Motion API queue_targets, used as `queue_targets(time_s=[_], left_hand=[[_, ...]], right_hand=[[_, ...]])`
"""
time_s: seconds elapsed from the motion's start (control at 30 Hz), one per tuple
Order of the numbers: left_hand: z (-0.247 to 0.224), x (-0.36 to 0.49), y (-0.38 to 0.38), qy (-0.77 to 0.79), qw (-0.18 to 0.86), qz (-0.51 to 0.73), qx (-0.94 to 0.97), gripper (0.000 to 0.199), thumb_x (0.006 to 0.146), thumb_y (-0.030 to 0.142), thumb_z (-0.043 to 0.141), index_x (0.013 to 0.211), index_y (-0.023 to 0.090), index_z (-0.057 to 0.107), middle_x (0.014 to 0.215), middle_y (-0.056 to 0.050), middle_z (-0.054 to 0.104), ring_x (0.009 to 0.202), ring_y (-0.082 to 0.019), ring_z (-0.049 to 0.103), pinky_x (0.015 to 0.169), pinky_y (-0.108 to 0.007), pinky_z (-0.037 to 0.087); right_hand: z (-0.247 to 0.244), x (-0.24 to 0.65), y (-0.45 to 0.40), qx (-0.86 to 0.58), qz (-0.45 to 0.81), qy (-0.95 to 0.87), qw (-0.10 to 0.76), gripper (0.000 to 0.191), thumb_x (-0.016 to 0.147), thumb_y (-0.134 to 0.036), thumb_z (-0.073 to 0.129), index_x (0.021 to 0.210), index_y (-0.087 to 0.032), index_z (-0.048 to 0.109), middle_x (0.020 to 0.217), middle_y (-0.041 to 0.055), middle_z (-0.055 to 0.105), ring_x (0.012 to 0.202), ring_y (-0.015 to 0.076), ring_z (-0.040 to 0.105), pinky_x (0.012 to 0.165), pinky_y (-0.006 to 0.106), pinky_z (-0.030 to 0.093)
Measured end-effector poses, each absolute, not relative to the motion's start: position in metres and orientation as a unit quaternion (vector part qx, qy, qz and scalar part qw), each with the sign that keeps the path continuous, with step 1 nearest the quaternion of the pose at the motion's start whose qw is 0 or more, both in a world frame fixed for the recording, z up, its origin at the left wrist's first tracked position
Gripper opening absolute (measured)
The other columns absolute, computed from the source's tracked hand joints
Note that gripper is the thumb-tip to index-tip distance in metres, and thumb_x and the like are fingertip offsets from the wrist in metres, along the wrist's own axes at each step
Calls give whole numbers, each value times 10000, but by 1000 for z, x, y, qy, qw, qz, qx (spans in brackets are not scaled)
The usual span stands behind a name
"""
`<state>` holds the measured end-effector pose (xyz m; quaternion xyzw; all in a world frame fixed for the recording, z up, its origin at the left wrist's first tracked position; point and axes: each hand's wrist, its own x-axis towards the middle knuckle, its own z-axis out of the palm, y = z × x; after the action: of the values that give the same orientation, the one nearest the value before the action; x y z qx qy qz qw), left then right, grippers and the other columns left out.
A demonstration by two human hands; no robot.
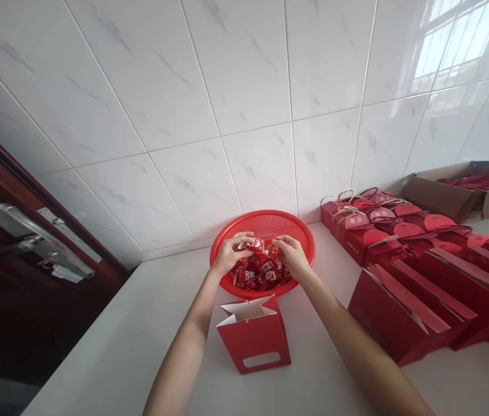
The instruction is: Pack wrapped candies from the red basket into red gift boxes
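A red plastic basket (309,254) with mesh sides holds a heap of small red-wrapped candies (265,274). Above the heap, my left hand (230,252) is closed on a red and white wrapped candy (253,245). My right hand (292,254) pinches an orange-red candy packet (273,249) between thumb and fingers, close beside the left hand. In front of the basket, between my forearms, stands a red paper gift bag (255,338) with its top open and a pale oval window low on its front. The inside bottom of the bag is hidden.
At the right stand several red gift boxes with cord handles (378,222), and nearer me several upright red paper bags (404,312). Behind them is a cardboard box (443,193) with dark red ribbon. A tiled wall (253,167) backs the white table (140,335); a dark door (23,300) is left.
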<state>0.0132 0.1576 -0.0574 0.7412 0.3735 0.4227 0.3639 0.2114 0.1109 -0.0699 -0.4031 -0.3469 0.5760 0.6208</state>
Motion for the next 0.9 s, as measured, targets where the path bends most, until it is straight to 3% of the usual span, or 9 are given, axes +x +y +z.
queue_targets(time_s=[0.17, 0.5, 0.9], left_hand=[[-57, 16, 156, 373, 361, 396, 757, 188, 653, 257, 779, 840, 241, 773, 1270, -75, 677, 1227, -293, 593, 1065, -461, 454], [-59, 15, 151, 365, 383, 360, 769, 324, 646, 178, 649, 927, 243, 795, 1374, -90, 617, 1296, -303, 547, 994, -408, 503], [-42, 7, 123, 412, 393, 432, 700, 309, 662, 289, 749, 958, 204, 778, 1344, -119, 649, 1259, -311, 591, 1042, -448, 494]], right_hand=[[-69, 212, 110, -405, 593, -374, 586, 279, 593, -367, 768, 691, -215, 556, 612, -49, 567, 534, 101, 507, 476, 222, 415], [-69, 212, 109, -402, 598, -412, 558, 310, 582, -372, 823, 687, -200, 588, 689, -24, 641, 595, 113, 569, 510, 221, 451], [-76, 213, 112, -423, 547, -434, 578, 274, 577, -382, 781, 669, -197, 600, 636, -19, 639, 583, 129, 558, 525, 242, 424]])
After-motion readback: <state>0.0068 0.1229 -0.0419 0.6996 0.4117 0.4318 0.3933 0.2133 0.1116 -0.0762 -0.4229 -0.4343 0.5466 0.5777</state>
